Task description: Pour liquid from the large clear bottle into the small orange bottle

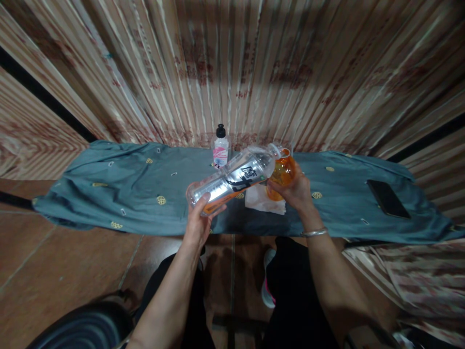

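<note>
Left hand (199,213) clamped on tilted clear bottle (234,182), mouth right by orange container (284,170) clasped in right hand (297,191), between tabletop's (348,194) far, near edges. Contents unclear from here. Black-capped bottle (220,151) near far edge.

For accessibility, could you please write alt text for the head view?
A person's left hand holds a clear bottle tilted, its neck by an orange container in the right hand, over a teal cloth. Behind stands a black-capped bottle.
</note>
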### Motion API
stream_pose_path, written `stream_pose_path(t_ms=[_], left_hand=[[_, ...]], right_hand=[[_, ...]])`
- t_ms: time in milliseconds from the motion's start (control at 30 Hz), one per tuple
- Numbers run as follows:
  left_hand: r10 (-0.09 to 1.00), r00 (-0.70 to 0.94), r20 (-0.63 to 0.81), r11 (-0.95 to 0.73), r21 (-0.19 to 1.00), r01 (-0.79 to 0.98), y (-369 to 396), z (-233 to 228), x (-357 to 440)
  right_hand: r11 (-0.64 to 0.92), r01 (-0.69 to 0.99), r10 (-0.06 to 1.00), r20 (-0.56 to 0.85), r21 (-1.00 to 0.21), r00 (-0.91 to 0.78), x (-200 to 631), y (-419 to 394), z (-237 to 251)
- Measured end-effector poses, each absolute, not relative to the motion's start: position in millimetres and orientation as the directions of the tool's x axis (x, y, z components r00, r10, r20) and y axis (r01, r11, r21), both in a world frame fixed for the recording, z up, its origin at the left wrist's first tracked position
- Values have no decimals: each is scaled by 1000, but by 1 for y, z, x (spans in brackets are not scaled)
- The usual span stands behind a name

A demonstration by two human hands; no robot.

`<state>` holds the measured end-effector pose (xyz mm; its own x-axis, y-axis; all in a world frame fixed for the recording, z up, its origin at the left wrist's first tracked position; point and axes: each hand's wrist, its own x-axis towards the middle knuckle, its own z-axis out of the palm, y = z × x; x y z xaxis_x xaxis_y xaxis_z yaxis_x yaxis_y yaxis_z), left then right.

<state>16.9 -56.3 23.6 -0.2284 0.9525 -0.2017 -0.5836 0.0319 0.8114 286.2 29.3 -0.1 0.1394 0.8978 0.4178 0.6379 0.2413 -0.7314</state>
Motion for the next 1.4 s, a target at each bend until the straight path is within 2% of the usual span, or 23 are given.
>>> stream_pose_path(t_ms=[1400], left_hand=[[959,-225,-171,9,816,-579,-58,19,11]], right_hand=[[254,681,875,464,-687,141,289,32,-3]])
